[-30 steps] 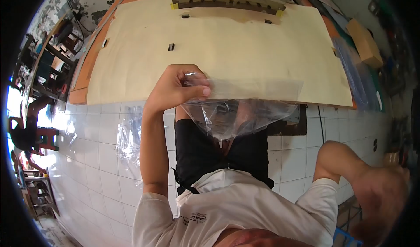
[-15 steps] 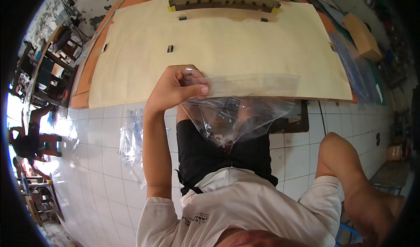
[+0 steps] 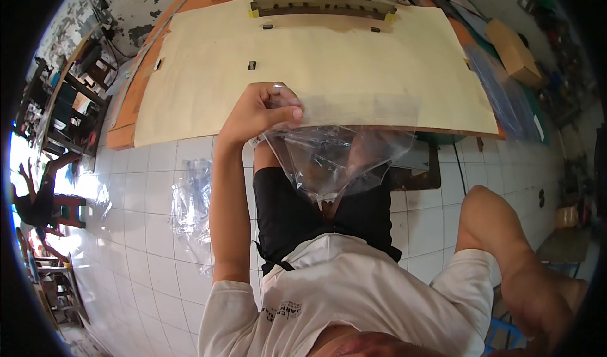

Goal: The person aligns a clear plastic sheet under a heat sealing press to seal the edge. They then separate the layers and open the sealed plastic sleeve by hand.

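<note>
My left hand (image 3: 278,107) is closed, thumb against fingers, on one end of a clear plastic bag (image 3: 341,158). The bag's upper part lies over the front edge of a table covered by a cream sheet (image 3: 354,60); its lower part hangs over my lap. My right arm is bent out to the right. Dim and partly cut off at the lower right, my right hand (image 3: 550,319) is far from the bag, and its fingers cannot be made out.
A metal bar tool with red parts (image 3: 322,6) stands at the table's back. Small dark pieces (image 3: 251,65) sit on the sheet. At right are a cardboard box (image 3: 515,54) and clear plastic (image 3: 506,98). More plastic (image 3: 191,205) lies at left; another person (image 3: 38,199) is far left.
The view has shifted slightly. My right hand has moved down from the right side to the lower right. My left hand still grips the bag, whose hanging part has changed shape a little.
</note>
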Tool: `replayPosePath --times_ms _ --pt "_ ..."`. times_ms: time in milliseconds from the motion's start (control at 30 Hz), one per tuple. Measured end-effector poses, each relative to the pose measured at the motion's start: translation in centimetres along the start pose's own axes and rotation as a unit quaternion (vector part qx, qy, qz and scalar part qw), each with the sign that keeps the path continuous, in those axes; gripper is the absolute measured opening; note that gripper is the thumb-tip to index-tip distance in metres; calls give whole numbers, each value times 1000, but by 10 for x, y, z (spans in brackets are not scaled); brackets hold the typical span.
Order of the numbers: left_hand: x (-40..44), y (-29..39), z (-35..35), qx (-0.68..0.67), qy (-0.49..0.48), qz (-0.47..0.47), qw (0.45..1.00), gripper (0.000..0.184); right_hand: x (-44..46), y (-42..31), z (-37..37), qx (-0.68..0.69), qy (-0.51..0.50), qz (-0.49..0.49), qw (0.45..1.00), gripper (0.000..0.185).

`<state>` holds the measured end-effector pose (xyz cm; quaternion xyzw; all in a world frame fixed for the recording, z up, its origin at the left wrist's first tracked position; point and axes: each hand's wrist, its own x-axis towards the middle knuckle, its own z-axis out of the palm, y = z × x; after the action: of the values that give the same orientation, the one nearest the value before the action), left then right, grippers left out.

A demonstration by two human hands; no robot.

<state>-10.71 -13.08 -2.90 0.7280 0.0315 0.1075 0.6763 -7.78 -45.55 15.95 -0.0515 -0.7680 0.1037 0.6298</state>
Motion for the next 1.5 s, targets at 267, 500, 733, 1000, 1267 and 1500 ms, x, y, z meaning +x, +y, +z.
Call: replayPosePath --times_ms 267,500,733,1000,1267,1500 --pt "2 -11 -10 -30 7 16 999 18 10 -16 25 -37 -29 -10 999 22" --pt "2 -12 -11 -25 13 8 1000 20 21 -33 47 -53 -9 -15 998 19" --pt "2 -12 -12 -53 13 10 998 18 39 -47 28 -135 -116 -55 982 24" --pt "1 -10 -13 -51 17 9 998 15 -44 -40 -29 -300 59 390 869 42" --pt "-1 -6 -12 -46 34 -31 998 13 -214 51 -148 -376 325 477 725 46" --pt "-3 -11 -14 -36 42 -48 997 17 -220 51 -154 -276 333 565 702 24"
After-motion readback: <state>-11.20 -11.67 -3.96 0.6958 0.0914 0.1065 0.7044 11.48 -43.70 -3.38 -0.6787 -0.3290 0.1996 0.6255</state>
